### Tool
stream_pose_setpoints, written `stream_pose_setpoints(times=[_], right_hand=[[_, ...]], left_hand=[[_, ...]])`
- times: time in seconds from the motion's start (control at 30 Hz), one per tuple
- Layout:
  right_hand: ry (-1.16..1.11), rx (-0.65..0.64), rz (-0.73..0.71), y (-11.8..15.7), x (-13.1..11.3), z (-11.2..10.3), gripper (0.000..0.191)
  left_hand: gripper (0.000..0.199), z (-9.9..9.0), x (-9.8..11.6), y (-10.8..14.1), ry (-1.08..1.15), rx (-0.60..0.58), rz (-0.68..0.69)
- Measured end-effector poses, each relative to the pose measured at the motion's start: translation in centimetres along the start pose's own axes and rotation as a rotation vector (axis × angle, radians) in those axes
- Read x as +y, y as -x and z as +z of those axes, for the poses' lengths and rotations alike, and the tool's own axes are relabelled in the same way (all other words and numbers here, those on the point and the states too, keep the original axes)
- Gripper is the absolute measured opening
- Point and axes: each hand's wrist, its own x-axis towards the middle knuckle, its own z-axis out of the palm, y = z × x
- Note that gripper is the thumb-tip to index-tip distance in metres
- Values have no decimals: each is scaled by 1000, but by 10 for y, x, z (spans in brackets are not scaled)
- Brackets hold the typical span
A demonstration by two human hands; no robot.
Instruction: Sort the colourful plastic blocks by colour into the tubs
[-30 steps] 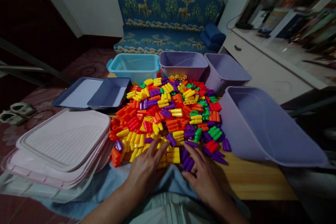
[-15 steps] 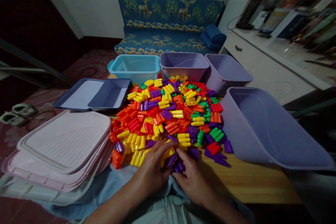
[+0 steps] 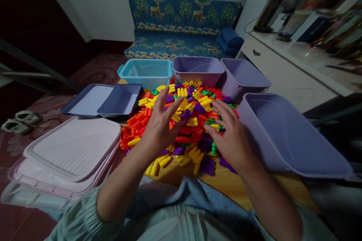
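Note:
A heap of bullet-shaped plastic building pieces (image 3: 190, 130) in red, orange, yellow, purple and green covers the middle of the wooden table (image 3: 226, 188). Over its left side is my left hand (image 3: 162, 122), fingers spread and holding nothing. On the right side of the heap, my right hand (image 3: 230, 133) has its fingers apart and bent, also with nothing in it. Between the two hands some yellow and purple pieces (image 3: 186, 115) lie on top or are in the air; I cannot tell which. Several yellow pieces (image 3: 194, 156) lie along the near edge of the heap.
A light blue bin (image 3: 147, 83) and two purple bins (image 3: 199, 79) stand behind the heap. A larger purple bin (image 3: 268, 147) is at the right. Dark blue trays (image 3: 120, 101) and stacked pale lids (image 3: 73, 150) lie at the left. Beyond is a deer-patterned sofa (image 3: 183, 22).
Both hands have moved forward and apart, from the near edge up over the heap. Their fingers have opened, and the pieces between them have gone. Bare wood now shows at the near edge.

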Motion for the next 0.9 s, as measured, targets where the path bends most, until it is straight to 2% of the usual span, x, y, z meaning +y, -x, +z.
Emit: stream_pose_setpoints(times=[0.07,0.17,0.23,0.37,0.5,0.63,0.8,0.9], right_hand=[[114,-96,74,25,8,-12,38],[250,-384,248,65,14,-23,22],[292,-505,288,86,14,-20,26],[299,-475,289,110,6,7,59],[262,-441,298,111,-3,32,71],[200,-452,307,98,-8,38,72],[-51,-504,466,95,-11,41,74],[-150,-439,445,87,-13,43,73]], left_hand=[[36,-4,-1,23,58,-89,-49],[23,-4,0,61,146,-398,-161],[32,4,3,82,135,-541,-188],[65,27,14,103,-72,-671,-221],[78,41,22,104,-26,-693,-246],[85,45,18,103,105,-645,-281],[82,43,17,106,370,-535,-300],[75,34,22,93,505,-487,-295]])
